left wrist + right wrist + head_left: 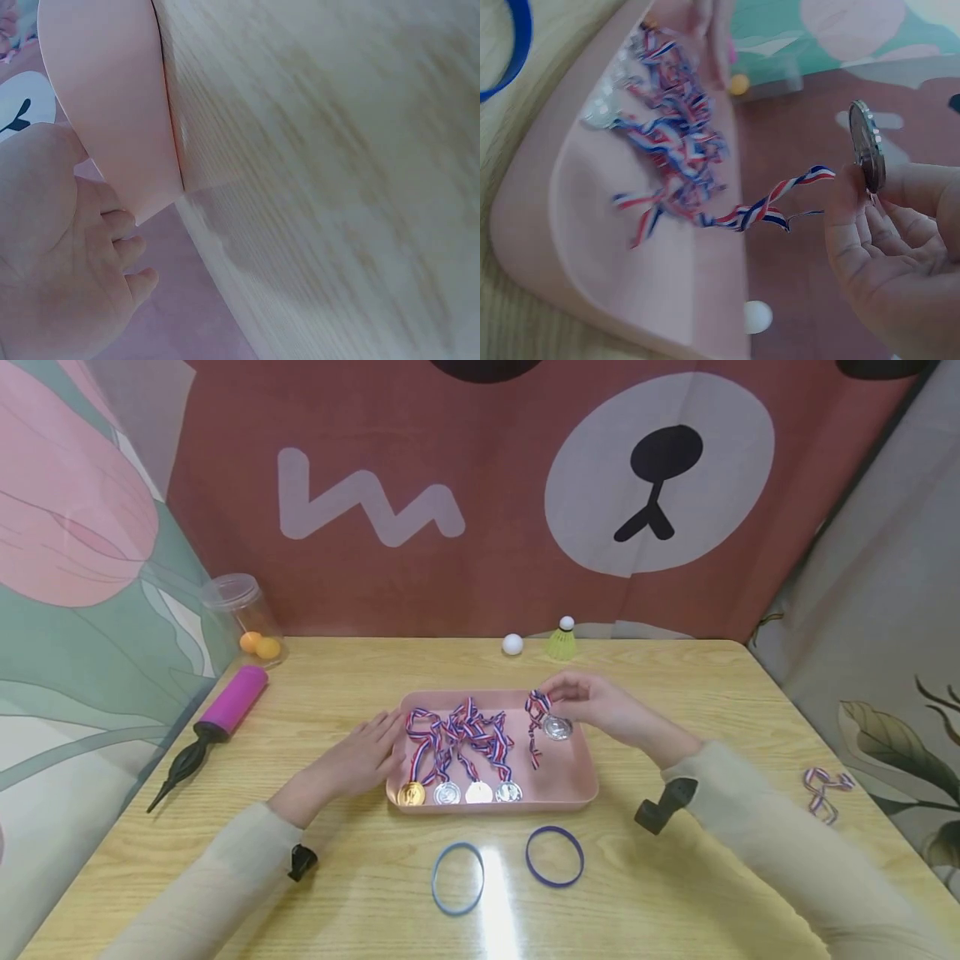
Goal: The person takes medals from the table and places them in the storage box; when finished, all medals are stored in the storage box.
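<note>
My right hand (606, 710) pinches a silver medal (557, 727) by its edge over the right part of a pink tray (562, 781). From the medal a red, white and blue ribbon (761, 214) trails down toward the tray. My left hand (362, 755) rests at the tray's left rim with its fingers extended, and the left wrist view shows its palm beside the tray wall (112, 97). Inside the tray, a gold medal (411, 794) and several silver medals (447, 793) line the front side, their ribbons (465, 727) bunched behind them.
In front of the tray lie a light blue wristband (457, 878) and a dark blue one (555, 857). A white ball (512, 645) and a shuttlecock (562, 640) stand behind. To the left are a pink pump (234, 700) and a clear jar (232, 593); a loose ribbon (823, 793) lies far right.
</note>
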### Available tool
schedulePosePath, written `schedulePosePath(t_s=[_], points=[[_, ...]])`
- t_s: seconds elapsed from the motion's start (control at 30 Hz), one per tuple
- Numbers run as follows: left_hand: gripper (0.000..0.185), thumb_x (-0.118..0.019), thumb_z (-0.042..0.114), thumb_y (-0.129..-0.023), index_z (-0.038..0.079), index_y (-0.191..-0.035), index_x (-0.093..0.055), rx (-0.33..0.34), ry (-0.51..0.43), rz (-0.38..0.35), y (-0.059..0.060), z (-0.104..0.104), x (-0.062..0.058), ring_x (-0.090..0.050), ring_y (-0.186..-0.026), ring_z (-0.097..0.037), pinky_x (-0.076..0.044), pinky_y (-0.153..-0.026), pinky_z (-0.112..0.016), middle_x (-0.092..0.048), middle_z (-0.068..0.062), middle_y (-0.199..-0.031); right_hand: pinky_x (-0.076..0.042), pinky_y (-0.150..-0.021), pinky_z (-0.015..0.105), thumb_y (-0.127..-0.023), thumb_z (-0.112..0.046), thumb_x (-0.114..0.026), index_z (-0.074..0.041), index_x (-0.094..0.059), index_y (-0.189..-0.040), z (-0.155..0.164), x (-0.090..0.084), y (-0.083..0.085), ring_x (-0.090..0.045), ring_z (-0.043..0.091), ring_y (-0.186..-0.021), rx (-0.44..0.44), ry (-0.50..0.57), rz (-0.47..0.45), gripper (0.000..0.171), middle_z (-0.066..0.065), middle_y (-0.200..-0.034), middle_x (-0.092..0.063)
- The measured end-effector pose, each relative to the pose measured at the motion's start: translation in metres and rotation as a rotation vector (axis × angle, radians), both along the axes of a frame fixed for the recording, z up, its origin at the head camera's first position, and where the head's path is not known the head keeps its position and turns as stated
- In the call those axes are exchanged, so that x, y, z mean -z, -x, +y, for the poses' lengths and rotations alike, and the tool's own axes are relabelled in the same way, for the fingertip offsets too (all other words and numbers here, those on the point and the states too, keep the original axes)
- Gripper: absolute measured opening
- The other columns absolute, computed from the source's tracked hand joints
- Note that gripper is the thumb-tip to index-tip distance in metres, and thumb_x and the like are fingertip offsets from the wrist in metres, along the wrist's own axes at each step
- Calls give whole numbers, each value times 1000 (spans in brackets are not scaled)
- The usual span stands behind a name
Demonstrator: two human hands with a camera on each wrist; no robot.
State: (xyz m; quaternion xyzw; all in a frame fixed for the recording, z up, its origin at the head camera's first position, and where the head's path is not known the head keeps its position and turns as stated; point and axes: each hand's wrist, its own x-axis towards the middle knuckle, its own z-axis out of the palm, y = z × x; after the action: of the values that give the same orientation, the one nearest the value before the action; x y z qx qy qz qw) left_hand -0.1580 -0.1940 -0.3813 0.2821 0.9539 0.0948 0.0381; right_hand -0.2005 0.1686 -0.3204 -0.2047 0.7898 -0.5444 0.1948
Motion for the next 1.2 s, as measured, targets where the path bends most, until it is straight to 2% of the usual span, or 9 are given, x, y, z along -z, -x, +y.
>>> schedulePosePath(t_s=[0.3, 0.47, 0.57, 0.73, 0.83, 1.03, 1.2], points=[[56, -37, 25, -99, -9, -141, -24, 3, -1, 10, 0, -1, 1, -16, -133, -42, -17, -107, -54, -18, -25, -147, -48, -85, 37, -88, -2, -55, 1, -52, -125, -11, 26, 16, -53, 29, -106, 15, -66, 35, 37, 19, -115, -57], [56, -37, 25, -99, -9, -141, -22, 5, 10, 7, 0, 0, 0, -15, -133, -42, -17, -106, -54, -17, -24, -147, -50, -82, 34, -87, 3, -54, -1, -56, -122, -16, 40, 21, -54, 27, -102, 5, -113, -10, 35, 17, -112, -58], [56, -37, 25, -99, -8, -142, -22, 4, 12, 2, 0, 0, -1, -15, -133, -42, -17, -107, -53, -17, -24, -147, -51, -79, 32, -84, 8, -54, -1, -60, -115, -18, 47, 19, -57, 23, -95, -35, -137, 13, 33, 15, -106, -61], [56, -37, 25, -99, -8, -142, -21, 0, 22, 1, 0, 0, -1, -15, -133, -42, -17, -107, -54, -16, -24, -147, -49, -80, 31, -77, 15, -56, 3, -66, -103, -19, 58, 11, -57, 20, -88, -179, -170, 142, 30, 12, -100, -65], [56, -37, 24, -99, -8, -142, -21, 1, 17, 5, 0, 0, 0, -15, -133, -42, -16, -107, -54, -16, -24, -147, -48, -81, 32, -76, 14, -58, 1, -67, -99, -19, 62, 5, -56, 20, -89, -232, -213, 188, 28, 7, -98, -65], [56, -38, 24, -99, -8, -142, -22, 3, 3, 8, 1, 0, 0, -15, -133, -42, -16, -107, -54, -17, -24, -147, -49, -82, 33, -74, 14, -59, -3, -68, -94, -21, 68, -2, -55, 20, -93, -278, -269, 231, 28, 6, -102, -64], [56, -37, 25, -99, -8, -142, -22, 4, 10, 6, 1, 0, 0, -15, -133, -42, -16, -107, -54, -17, -24, -147, -47, -80, 31, -74, 11, -63, -6, -68, -92, -23, 71, -6, -54, 17, -89, -278, -300, 276, 25, 1, -97, -64]])
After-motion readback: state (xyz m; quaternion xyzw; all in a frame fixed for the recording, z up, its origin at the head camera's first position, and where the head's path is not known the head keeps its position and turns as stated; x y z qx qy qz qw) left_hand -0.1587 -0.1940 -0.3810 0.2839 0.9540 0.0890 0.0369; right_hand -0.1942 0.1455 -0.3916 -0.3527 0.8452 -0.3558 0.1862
